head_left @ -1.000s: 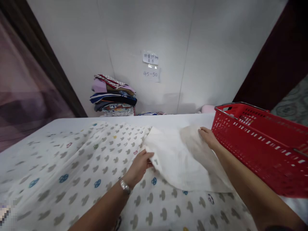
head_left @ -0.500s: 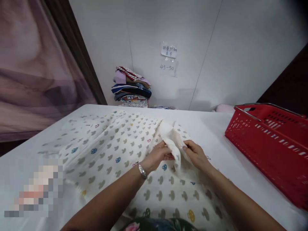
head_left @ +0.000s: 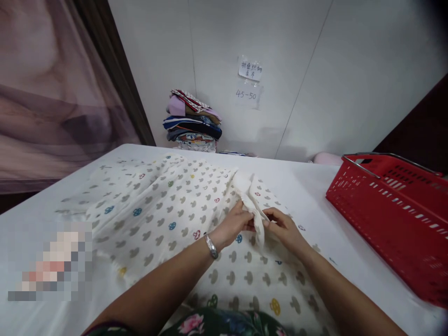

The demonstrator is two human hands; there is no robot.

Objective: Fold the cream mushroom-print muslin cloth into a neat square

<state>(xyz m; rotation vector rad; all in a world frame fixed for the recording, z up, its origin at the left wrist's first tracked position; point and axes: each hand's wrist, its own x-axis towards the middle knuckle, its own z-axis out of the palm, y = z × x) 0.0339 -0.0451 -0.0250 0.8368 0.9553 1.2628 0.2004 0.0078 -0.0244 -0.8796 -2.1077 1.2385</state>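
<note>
Cloth point(head_left: 168, 210), soft and crinkled, cream with small grey clover shapes and a few blue, red and yellow ones; lies spread in loose wrinkles over the smooth white worktop point(head_left: 308, 182), covering most of its near and left part. Rises into a narrow, plain-backed ridge near the middle, pinched there from both sides. Left hand point(head_left: 233, 226), metal-link watch point(head_left: 211, 246) on the wrist, fingers clenched on the ridge; right hand point(head_left: 285, 228) just beside it, fingers likewise grasping the same fold. Red plastic basket point(head_left: 392, 210), slotted walls and metal handle, on the worktop's right. Stack of folded fabrics point(head_left: 192, 123) against the pale wall behind.
</note>
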